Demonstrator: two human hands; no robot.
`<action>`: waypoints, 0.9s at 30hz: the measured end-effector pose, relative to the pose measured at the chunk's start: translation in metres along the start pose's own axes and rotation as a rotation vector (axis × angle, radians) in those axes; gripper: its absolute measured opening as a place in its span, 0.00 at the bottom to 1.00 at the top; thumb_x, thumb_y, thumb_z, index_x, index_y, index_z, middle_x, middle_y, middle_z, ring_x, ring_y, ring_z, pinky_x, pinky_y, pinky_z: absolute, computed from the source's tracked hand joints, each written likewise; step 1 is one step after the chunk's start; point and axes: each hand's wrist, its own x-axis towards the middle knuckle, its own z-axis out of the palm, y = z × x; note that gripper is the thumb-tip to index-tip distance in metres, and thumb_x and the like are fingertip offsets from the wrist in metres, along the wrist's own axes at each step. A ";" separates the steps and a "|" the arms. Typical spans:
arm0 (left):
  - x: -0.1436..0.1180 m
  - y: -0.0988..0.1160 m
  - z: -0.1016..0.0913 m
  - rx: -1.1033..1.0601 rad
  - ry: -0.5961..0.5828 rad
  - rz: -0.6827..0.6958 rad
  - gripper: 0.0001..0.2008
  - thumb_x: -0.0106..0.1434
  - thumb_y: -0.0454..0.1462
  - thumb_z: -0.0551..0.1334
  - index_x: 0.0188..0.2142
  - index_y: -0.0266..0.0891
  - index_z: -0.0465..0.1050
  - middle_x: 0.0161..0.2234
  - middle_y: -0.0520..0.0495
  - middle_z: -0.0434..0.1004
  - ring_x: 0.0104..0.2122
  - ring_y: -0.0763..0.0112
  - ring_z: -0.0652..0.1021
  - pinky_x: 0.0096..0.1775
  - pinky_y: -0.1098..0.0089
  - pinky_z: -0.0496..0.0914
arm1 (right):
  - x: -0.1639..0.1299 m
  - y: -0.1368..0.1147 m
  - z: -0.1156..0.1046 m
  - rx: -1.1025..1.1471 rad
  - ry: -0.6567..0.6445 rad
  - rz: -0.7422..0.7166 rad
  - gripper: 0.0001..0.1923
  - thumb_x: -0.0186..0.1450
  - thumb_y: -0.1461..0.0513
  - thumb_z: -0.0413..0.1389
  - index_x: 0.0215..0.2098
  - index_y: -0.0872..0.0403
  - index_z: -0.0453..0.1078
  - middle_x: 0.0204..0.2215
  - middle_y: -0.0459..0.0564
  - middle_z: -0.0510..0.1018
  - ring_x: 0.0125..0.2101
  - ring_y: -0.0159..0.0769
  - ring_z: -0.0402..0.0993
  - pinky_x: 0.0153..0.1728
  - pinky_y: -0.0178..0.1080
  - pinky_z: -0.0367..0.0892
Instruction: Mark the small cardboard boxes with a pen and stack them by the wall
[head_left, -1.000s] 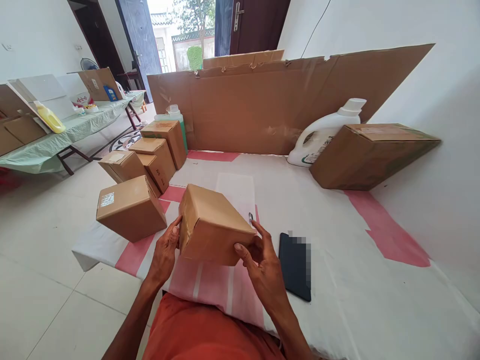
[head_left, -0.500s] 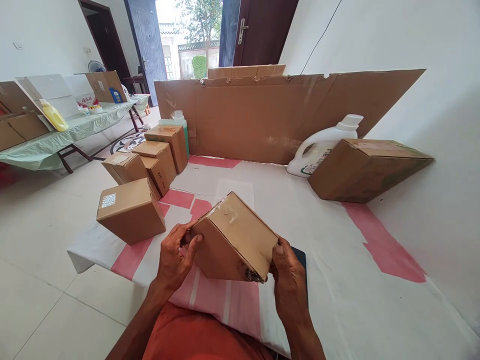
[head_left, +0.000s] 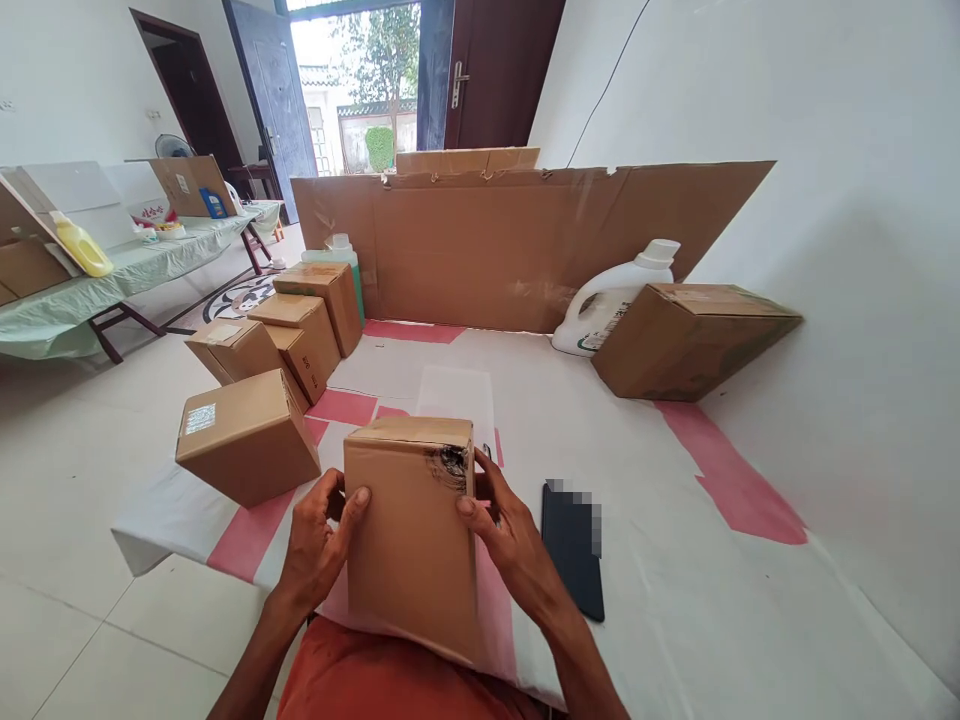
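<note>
- The left hand [head_left: 319,545] and right hand [head_left: 506,540] hold a brown box [head_left: 411,540], fingers [head_left: 352,510] pressed on its sides.
- A dark phone [head_left: 574,550] lies just right of the right fingers.

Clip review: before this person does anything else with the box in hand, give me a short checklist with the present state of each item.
1. Left hand grips the box on its left side: ok.
2. Right hand grips the right side, thumb on the near face: ok.
3. Box skin sound: not ok, there is a dark scuff at the upper right corner.
4. Top seam taped shut: cannot tell, the top edge shows too little.
5. Dark phone lies apart from the box, right of the right hand: ok.
6. Labelled box to the left stands apart from the left hand: ok.
</note>
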 end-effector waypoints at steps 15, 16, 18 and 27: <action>0.005 0.089 0.013 0.383 -0.072 0.323 0.13 0.64 0.47 0.69 0.45 0.45 0.77 0.44 0.48 0.82 0.46 0.55 0.78 0.51 0.54 0.67 | -0.052 -0.018 0.003 0.021 -0.022 0.156 0.46 0.61 0.38 0.61 0.70 0.51 0.60 0.62 0.60 0.74 0.53 0.54 0.76 0.53 0.53 0.71; 0.003 0.091 0.014 0.395 -0.070 0.317 0.14 0.63 0.47 0.70 0.44 0.45 0.77 0.43 0.49 0.82 0.45 0.55 0.78 0.50 0.54 0.67 | -0.053 -0.019 0.004 0.036 -0.015 0.152 0.47 0.60 0.38 0.62 0.70 0.50 0.61 0.63 0.60 0.73 0.55 0.54 0.75 0.55 0.53 0.71; -0.004 0.092 0.013 0.430 -0.053 0.325 0.14 0.61 0.47 0.70 0.43 0.45 0.76 0.43 0.48 0.81 0.44 0.54 0.78 0.49 0.54 0.66 | -0.055 -0.021 0.008 0.098 0.024 0.118 0.48 0.61 0.38 0.63 0.71 0.49 0.59 0.68 0.58 0.67 0.62 0.54 0.69 0.61 0.54 0.67; -0.021 0.086 0.000 0.639 0.006 0.444 0.15 0.63 0.44 0.64 0.48 0.46 0.73 0.45 0.47 0.78 0.45 0.51 0.75 0.45 0.56 0.64 | -0.058 -0.041 0.031 -0.020 0.025 0.114 0.56 0.67 0.39 0.56 0.78 0.58 0.39 0.78 0.57 0.41 0.77 0.49 0.35 0.75 0.54 0.37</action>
